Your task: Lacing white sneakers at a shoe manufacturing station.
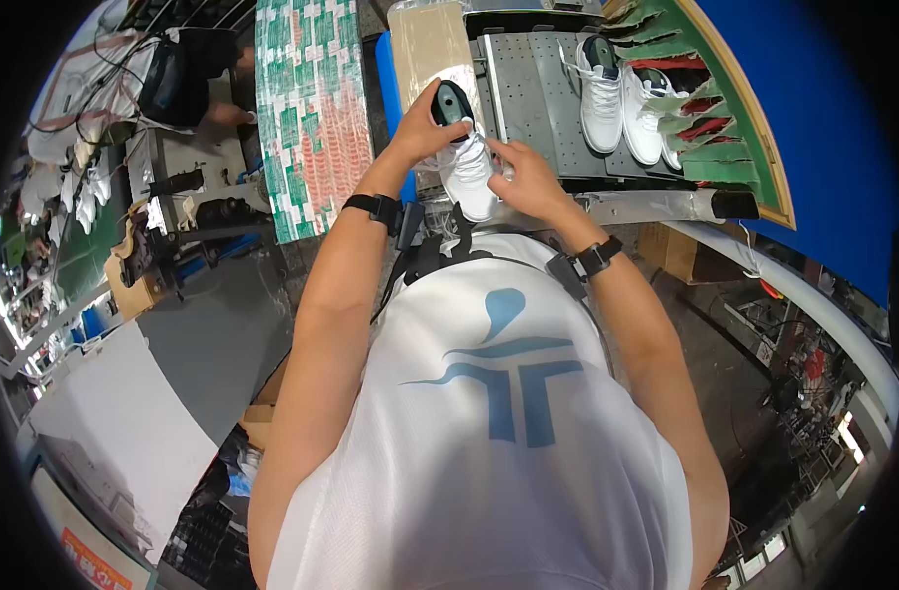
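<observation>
A white lace-up sneaker (471, 187) stands on the work surface before me, its toe toward me. Its dark opening shows a greenish insert (450, 99). My left hand (422, 130) is closed round the collar, the thumb lying across the tongue. At the right side of the laces is my right hand (530, 181), index finger and thumb apart, the index fingertip at the shoe's edge. Whether a lace end touches that fingertip is too small to tell. To the right, white sneakers (601, 110) with similar dark insides stand on a perforated grey plate (543, 96).
Green torn-edged flaps (710, 126) hang at a wood-framed opening on the right, partly over a sneaker. A metal bar (656, 206) crosses the near edge. A long panel wrapped in green-and-red printed film (314, 118) stands to the left. Another person's hand (229, 115) shows farther left.
</observation>
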